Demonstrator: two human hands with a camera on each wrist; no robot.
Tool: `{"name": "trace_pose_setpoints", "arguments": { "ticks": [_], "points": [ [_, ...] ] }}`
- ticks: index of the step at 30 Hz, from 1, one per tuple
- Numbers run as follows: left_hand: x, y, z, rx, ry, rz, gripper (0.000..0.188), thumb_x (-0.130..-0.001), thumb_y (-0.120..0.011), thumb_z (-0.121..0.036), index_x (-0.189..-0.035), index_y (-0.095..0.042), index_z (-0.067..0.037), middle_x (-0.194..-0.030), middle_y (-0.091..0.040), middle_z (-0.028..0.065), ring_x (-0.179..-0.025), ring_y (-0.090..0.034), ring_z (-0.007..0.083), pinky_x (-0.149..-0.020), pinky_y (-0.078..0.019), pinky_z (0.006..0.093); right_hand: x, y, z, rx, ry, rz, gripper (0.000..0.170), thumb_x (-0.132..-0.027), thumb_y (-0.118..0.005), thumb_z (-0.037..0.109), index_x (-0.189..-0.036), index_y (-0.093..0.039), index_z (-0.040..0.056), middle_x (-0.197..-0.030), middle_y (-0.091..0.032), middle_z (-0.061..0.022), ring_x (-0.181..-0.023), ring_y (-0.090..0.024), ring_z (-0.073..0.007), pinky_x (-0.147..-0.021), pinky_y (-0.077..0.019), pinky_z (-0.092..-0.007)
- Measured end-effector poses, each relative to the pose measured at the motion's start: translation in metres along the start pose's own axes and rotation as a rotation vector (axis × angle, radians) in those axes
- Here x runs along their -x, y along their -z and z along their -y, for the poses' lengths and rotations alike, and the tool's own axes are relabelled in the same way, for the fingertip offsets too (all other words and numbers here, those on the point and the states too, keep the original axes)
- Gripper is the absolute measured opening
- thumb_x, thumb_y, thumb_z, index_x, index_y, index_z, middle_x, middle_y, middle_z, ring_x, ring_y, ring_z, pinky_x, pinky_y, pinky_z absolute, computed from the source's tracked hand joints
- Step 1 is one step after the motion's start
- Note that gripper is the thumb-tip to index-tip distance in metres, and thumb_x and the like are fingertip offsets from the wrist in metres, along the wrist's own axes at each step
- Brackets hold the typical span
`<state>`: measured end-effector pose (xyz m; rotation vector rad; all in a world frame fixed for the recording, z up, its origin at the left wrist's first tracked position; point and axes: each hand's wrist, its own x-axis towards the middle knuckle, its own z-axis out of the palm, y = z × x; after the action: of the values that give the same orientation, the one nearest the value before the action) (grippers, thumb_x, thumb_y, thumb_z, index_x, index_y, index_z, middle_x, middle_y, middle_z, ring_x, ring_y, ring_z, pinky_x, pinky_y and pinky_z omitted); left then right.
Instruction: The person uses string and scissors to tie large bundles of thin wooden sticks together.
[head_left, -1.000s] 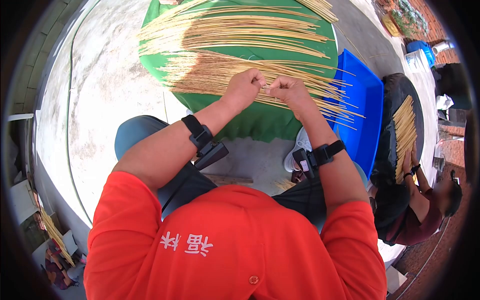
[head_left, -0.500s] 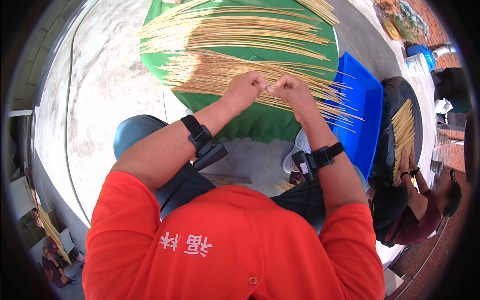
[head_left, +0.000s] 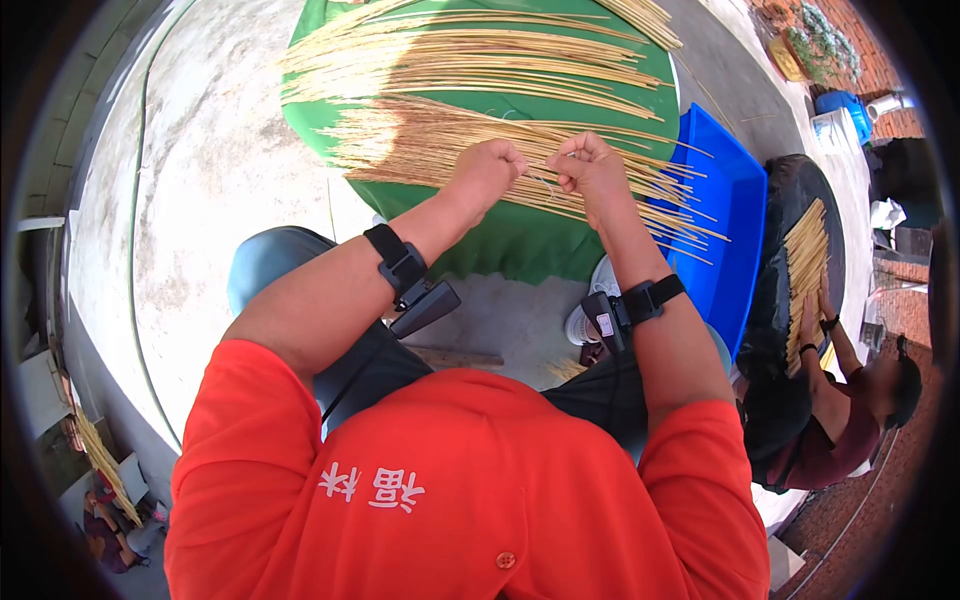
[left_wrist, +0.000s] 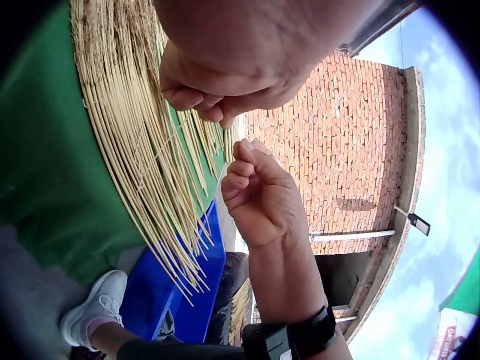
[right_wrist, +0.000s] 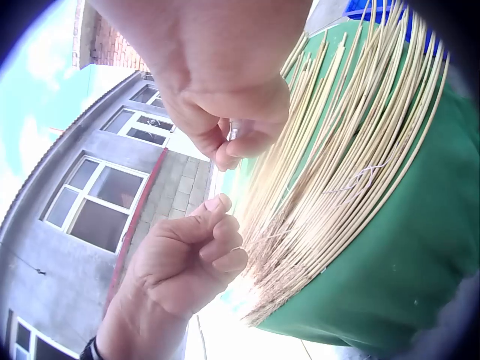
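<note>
A layer of long straw-coloured stalks [head_left: 440,150] with bushy brown heads lies across a green cloth [head_left: 500,240]. Above its middle, my left hand [head_left: 485,175] and right hand [head_left: 598,178] face each other, a short gap between them. Both have curled fingers, thumb against forefinger, pinching a thin white string [head_left: 545,184] that shows faintly between them. Loose white strands also lie over the stalks in the right wrist view [right_wrist: 364,178]. From the left wrist view, the right hand [left_wrist: 262,195] shows its curled fingers; the string within the fingertips is mostly hidden.
More stalk bundles [head_left: 520,50] lie farther back on the cloth. A blue tray [head_left: 725,240] sits at the right, under the stalk ends. Beyond it, another person's hands [head_left: 815,320] touch stalks on a round black surface [head_left: 830,220]. A shoe [head_left: 590,310] stands below the cloth.
My hands were nearly together; the right hand has moved away to the right and slightly up, widening the gap. My left hand has barely shifted. The other person's hands have moved over their stalks.
</note>
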<state>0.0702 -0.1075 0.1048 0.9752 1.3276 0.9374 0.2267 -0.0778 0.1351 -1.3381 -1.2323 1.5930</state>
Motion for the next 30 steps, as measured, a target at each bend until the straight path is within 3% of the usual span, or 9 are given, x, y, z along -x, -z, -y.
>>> {"name": "trace_pose_setpoints", "arguments": {
  "ticks": [6, 8, 9, 14, 18, 20, 24, 26, 30],
  "points": [
    [0.000, 0.013, 0.008, -0.011, 0.038, -0.062, 0.004, -0.077, -0.056, -0.002, -0.073, -0.056, -0.003, -0.059, -0.047, -0.0006, -0.053, -0.038, 0.0081, -0.048, -0.0297, 0.0231, -0.018, 0.006, -0.019, 0.281, -0.014, 0.099, 0.013, -0.075, -0.063, 0.005, -0.088, -0.059, 0.0062, -0.068, -0.058, -0.0029, -0.054, -0.051, -0.0088, -0.047, -0.0399, -0.0215],
    [0.001, 0.017, 0.009, -0.022, 0.067, -0.071, 0.005, -0.076, -0.056, -0.002, -0.071, -0.056, -0.003, -0.059, -0.047, -0.0004, -0.052, -0.038, 0.0084, -0.047, -0.0292, 0.0236, -0.023, 0.004, -0.031, 0.886, 0.809, 0.044, 0.007, -0.076, -0.058, 0.005, -0.082, -0.058, 0.0082, -0.073, -0.058, -0.0051, -0.058, -0.054, -0.0184, -0.051, -0.0439, -0.0292],
    [0.002, 0.018, 0.008, -0.044, 0.085, -0.075, 0.005, -0.075, -0.055, -0.002, -0.071, -0.056, -0.003, -0.058, -0.047, -0.0003, -0.052, -0.039, 0.0087, -0.046, -0.0293, 0.0242, -0.022, 0.000, -0.029, 0.888, 0.811, 0.050, 0.007, -0.076, -0.058, 0.005, -0.082, -0.058, 0.0082, -0.073, -0.058, -0.0051, -0.058, -0.054, -0.0184, -0.051, -0.0439, -0.0292],
    [0.011, 0.025, 0.005, -0.102, 0.138, -0.061, 0.004, -0.071, -0.055, 0.000, -0.070, -0.057, -0.004, -0.056, -0.047, 0.0003, -0.051, -0.040, 0.0095, -0.045, -0.0300, 0.0260, -0.015, -0.017, -0.024, 1.213, 0.686, 0.017, 0.005, -0.070, -0.055, 0.008, -0.068, -0.051, 0.0060, -0.072, -0.053, -0.0098, -0.068, -0.056, -0.0306, -0.058, -0.0452, -0.0431],
    [0.009, 0.025, 0.008, -0.139, 0.174, 0.006, 0.004, -0.071, -0.054, -0.003, -0.071, -0.058, -0.003, -0.055, -0.048, 0.0010, -0.051, -0.041, 0.0101, -0.045, -0.0305, 0.0261, -0.033, -0.015, -0.038, 1.201, 0.649, 0.011, 0.006, -0.073, -0.057, 0.013, -0.074, -0.056, 0.0076, -0.073, -0.057, -0.0068, -0.063, -0.056, -0.0260, -0.053, -0.0448, -0.0342],
    [0.008, 0.027, 0.008, -0.137, 0.206, 0.012, 0.004, -0.072, -0.054, -0.004, -0.072, -0.058, -0.003, -0.055, -0.049, 0.0014, -0.050, -0.042, 0.0104, -0.045, -0.0307, 0.0259, -0.046, -0.011, -0.042, 0.813, 0.215, 0.224, 0.012, -0.073, -0.059, 0.017, -0.079, -0.059, 0.0066, -0.073, -0.060, -0.0086, -0.063, -0.058, -0.0251, -0.055, -0.0451, -0.0334],
    [0.022, 0.028, 0.011, -0.471, 0.256, 0.258, 0.005, -0.072, -0.055, -0.005, -0.072, -0.060, -0.005, -0.058, -0.054, 0.0047, -0.054, -0.050, 0.0128, -0.047, -0.0383, 0.0284, -0.073, 0.008, -0.060, 0.674, -0.019, 0.045, 0.018, -0.075, -0.056, 0.023, -0.083, -0.064, 0.0084, -0.075, -0.063, -0.0151, -0.073, -0.061, -0.0307, -0.064, -0.0479, -0.0368],
    [0.030, 0.024, 0.014, -0.530, 0.312, 0.391, 0.005, -0.071, -0.055, -0.004, -0.073, -0.060, -0.005, -0.059, -0.056, 0.0063, -0.055, -0.053, 0.0138, -0.048, -0.0412, 0.0298, -0.081, 0.014, -0.072, 1.153, 0.115, 0.060, 0.026, -0.077, -0.056, 0.028, -0.085, -0.063, 0.0049, -0.082, -0.064, -0.0150, -0.079, -0.061, -0.0307, -0.067, -0.0481, -0.0390],
    [0.038, 0.019, 0.017, -0.893, -0.061, 0.560, 0.013, -0.068, -0.052, -0.002, -0.076, -0.062, -0.006, -0.070, -0.061, 0.0105, -0.068, -0.060, 0.0234, -0.057, -0.0459, 0.0338, -0.079, -0.013, -0.099, 1.318, 0.013, -0.085, 0.020, -0.073, -0.062, 0.027, -0.075, -0.062, 0.0066, -0.078, -0.063, -0.0129, -0.073, -0.060, -0.0291, -0.066, -0.0473, -0.0387]
  ]
}}
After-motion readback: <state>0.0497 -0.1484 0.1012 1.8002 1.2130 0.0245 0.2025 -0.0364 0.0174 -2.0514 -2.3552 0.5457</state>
